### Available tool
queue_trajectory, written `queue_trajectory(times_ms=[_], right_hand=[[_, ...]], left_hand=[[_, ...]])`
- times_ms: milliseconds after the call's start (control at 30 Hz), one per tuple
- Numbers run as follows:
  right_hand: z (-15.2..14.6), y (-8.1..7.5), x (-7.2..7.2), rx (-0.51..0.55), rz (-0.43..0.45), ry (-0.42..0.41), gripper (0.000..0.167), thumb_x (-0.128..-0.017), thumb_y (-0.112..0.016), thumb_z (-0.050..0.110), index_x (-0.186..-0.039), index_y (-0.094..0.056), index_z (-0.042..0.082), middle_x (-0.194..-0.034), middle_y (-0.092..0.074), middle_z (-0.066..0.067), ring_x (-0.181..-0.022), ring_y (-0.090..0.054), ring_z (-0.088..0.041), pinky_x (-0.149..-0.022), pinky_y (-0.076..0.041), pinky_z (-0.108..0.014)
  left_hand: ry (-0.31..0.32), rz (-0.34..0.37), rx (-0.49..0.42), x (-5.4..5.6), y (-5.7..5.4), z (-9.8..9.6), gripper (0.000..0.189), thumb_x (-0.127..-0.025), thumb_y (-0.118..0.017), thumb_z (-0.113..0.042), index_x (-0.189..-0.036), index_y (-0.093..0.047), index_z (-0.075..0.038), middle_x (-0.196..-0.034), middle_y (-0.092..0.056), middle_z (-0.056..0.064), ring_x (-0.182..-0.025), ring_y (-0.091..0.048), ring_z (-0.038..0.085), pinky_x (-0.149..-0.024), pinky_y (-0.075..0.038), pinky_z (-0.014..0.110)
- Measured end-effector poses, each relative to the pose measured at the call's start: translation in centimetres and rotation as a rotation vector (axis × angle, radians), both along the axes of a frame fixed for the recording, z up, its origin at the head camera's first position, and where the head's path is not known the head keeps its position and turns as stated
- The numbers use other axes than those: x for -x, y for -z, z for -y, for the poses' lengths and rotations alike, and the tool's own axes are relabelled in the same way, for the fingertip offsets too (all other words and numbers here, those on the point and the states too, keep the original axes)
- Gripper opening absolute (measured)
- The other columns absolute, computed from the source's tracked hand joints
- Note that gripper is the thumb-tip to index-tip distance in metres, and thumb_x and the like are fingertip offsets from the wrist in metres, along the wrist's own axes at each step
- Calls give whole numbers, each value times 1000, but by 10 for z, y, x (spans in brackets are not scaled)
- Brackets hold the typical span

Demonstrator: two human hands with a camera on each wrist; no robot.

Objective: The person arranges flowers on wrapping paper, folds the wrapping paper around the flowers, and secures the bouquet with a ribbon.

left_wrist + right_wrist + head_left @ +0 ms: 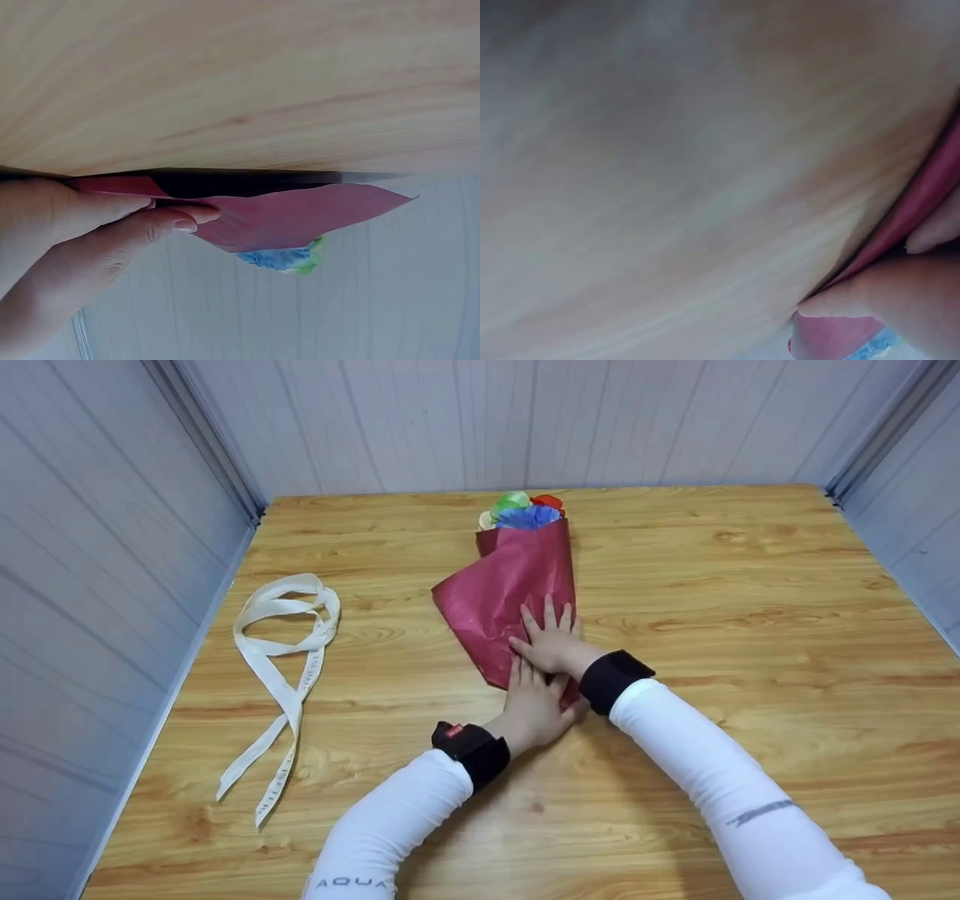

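"While the left hand (pixel 534 709) lies nearest, fingers straight and thumb spread away, is it clamped on anything?"

"No, it presses the narrow end of the red wrapping paper (pixel 491 600), mid-tabletop (pixel 750 682), likely to keep the overlap down"

"And the right hand (pixel 551 646)?"

"Just beyond, fingers fanned apart on the same paper, probably because a wide spread flattens more of the fold; whether the two hands touch, I can't tell"

"Why is the white ribbon (pixel 272 681) off to the left?"

"Loosely looped and well apart from the paper, it perhaps leaves both hands room"

"Farther still?"

"Green, blue and red flowers (pixel 529 517) peek from the paper's far end, toward the wall (pixel 600 427), so the pressing falls short of their heads"
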State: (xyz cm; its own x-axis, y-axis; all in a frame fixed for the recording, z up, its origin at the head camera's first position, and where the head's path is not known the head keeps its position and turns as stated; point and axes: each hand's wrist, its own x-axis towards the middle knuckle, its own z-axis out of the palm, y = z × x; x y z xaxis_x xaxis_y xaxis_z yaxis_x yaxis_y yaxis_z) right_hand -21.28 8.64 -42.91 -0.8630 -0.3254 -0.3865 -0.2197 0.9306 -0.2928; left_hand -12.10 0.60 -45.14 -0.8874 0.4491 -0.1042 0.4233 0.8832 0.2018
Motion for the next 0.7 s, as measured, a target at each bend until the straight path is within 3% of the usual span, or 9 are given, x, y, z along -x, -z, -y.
queue_trajectory(times_ms=[167,300,700], right_hand=[[-5,3,6,17,-3,-6,73,-100,-24,52,-152,11,13,-155,23,-16,-141,22,-40,-112,8,-59],[-10,2,12,20,5,-28,72,-102,-26,46,-151,10,8,-157,19,-16,-142,20,-38,-114,8,-55],[-9,-4,20,-11,54,-56,70,-102,-26,43,-151,11,10,-156,23,-15,-141,23,-39,-114,9,-54]], left_hand=[[-10,-35,0,-3,0,-1,68,-97,-33,-56,-151,-23,-17,-153,-10,32,-143,-4,46,-115,-6,55],[-10,-58,15,-5,1,-3,70,-96,-34,-57,-152,-22,-16,-152,-8,34,-142,-4,47,-115,-9,55],[-44,-13,-13,1,3,-2,71,-95,-34,-58,-153,-17,-20,-155,-3,29,-143,0,45,-110,-10,65]])
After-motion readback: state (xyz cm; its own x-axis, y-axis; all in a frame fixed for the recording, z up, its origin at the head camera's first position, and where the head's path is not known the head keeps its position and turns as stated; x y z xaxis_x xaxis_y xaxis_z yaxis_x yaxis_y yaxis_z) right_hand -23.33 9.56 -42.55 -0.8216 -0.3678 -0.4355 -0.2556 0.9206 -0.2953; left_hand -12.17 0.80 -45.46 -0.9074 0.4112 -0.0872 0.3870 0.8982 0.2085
